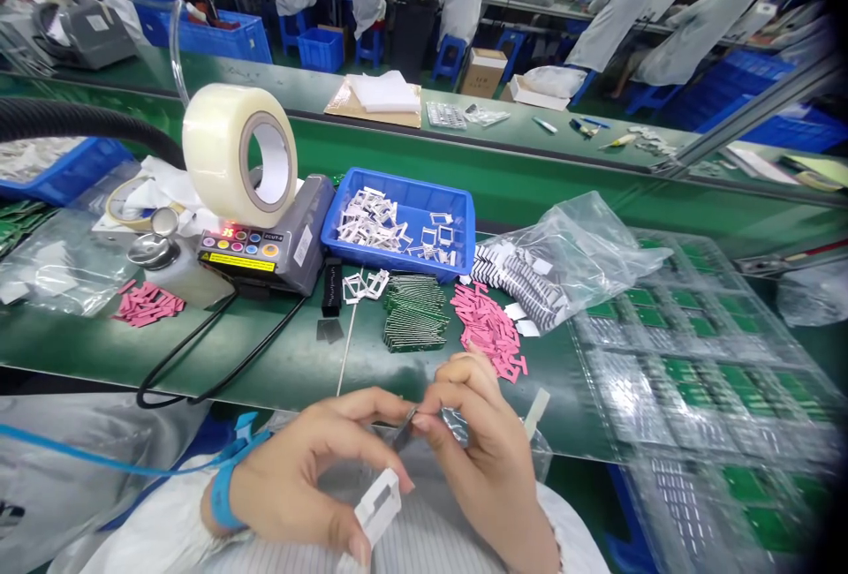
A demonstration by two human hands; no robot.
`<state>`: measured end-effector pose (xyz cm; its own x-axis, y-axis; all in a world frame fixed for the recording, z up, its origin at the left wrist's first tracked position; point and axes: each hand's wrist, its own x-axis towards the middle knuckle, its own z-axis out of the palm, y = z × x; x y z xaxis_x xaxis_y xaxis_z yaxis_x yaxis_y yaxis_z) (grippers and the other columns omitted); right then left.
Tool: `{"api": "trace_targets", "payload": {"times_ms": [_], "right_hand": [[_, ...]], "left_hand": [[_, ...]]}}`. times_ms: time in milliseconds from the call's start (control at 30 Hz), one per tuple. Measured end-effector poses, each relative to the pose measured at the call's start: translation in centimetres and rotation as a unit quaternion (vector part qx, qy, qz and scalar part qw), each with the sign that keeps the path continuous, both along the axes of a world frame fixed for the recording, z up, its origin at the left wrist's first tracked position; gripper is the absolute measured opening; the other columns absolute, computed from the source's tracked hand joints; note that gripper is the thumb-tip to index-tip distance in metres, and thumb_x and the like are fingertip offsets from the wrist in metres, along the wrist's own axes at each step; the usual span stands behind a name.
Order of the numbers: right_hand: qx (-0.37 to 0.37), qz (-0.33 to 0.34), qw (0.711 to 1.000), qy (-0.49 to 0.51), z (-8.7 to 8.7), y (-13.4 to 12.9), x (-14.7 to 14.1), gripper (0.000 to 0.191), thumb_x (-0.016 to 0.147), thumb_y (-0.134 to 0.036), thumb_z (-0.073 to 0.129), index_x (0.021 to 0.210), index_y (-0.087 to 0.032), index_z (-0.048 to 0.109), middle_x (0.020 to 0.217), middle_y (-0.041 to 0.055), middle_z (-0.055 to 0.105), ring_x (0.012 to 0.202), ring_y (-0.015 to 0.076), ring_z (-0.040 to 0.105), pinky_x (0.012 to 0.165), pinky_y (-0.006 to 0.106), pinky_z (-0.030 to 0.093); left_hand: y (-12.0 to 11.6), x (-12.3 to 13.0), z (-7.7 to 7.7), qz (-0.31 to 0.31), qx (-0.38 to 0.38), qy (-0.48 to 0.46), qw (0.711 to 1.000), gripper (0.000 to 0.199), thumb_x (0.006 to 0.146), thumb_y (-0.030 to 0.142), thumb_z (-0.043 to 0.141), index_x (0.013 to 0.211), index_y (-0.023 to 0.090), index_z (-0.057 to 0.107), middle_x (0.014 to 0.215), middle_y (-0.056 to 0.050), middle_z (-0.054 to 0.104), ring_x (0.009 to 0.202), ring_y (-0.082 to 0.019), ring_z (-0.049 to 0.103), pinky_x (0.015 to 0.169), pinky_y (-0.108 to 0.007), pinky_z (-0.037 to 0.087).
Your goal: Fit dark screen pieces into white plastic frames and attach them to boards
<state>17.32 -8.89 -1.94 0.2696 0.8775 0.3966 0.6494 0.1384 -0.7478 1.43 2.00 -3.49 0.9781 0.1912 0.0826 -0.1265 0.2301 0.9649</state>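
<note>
My left hand, with a blue wrist strap, holds a small white plastic frame between thumb and fingers, low in front of my body. Its index finger reaches to a thin grey piece. My right hand pinches the end of that grey piece between thumb and index finger. Exactly what the grey piece is, I cannot tell. Just beyond the hands lie a pile of pink pieces and a stack of green circuit boards. A few loose white frames lie left of the stack.
A blue bin holds more white frames. Left of it, a large tape roll rests on a tape dispenser with black cables. Clear trays of boards and a plastic bag occupy the right. People work at benches behind.
</note>
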Motion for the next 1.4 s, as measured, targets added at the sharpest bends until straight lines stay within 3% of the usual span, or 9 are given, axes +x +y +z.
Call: {"api": "trace_targets", "payload": {"times_ms": [267, 467, 1033, 1400], "right_hand": [[-0.034, 0.004, 0.999, -0.007, -0.8, 0.2, -0.2, 0.013, 0.088, -0.014, 0.051, 0.078, -0.022, 0.052, 0.077, 0.0003, 0.053, 0.079, 0.0182, 0.050, 0.080, 0.040, 0.035], [-0.016, 0.005, 1.000, 0.003, -0.6, 0.3, -0.2, 0.013, 0.087, -0.014, 0.053, 0.077, -0.022, 0.053, 0.073, -0.0006, 0.052, 0.077, 0.0177, 0.049, 0.083, 0.041, 0.034], [-0.008, -0.011, 0.999, -0.038, -1.4, 0.3, -0.9, 0.014, 0.086, -0.011, 0.051, 0.077, -0.022, 0.054, 0.075, -0.0007, 0.055, 0.076, 0.0169, 0.051, 0.089, 0.044, 0.033], [-0.027, 0.004, 0.999, -0.040, -2.3, 0.7, -1.1, 0.014, 0.088, -0.009, 0.047, 0.079, -0.021, 0.049, 0.077, -0.0004, 0.051, 0.079, 0.0169, 0.048, 0.092, 0.046, 0.028]], "left_hand": [[0.1, -0.2, -1.2, 0.016, -0.056, 0.001, 0.998, 0.042, 0.058, 0.031, 0.082, 0.098, 0.029, 0.072, 0.112, -0.006, 0.055, 0.105, -0.023, 0.050, 0.094, -0.036, 0.038], [0.2, -0.6, -1.7, 0.005, -0.030, 0.005, 1.000, 0.045, 0.056, 0.031, 0.084, 0.099, 0.030, 0.072, 0.118, -0.007, 0.054, 0.111, -0.027, 0.049, 0.099, -0.040, 0.034], [0.4, -0.9, -1.4, 0.013, -0.004, 0.031, 0.999, 0.042, 0.057, 0.037, 0.082, 0.097, 0.030, 0.073, 0.114, -0.007, 0.056, 0.108, -0.027, 0.052, 0.096, -0.039, 0.037], [0.4, -0.8, -1.3, 0.019, -0.029, 0.036, 0.999, 0.038, 0.059, 0.032, 0.081, 0.096, 0.026, 0.073, 0.113, -0.008, 0.057, 0.107, -0.025, 0.051, 0.097, -0.039, 0.036]]}}
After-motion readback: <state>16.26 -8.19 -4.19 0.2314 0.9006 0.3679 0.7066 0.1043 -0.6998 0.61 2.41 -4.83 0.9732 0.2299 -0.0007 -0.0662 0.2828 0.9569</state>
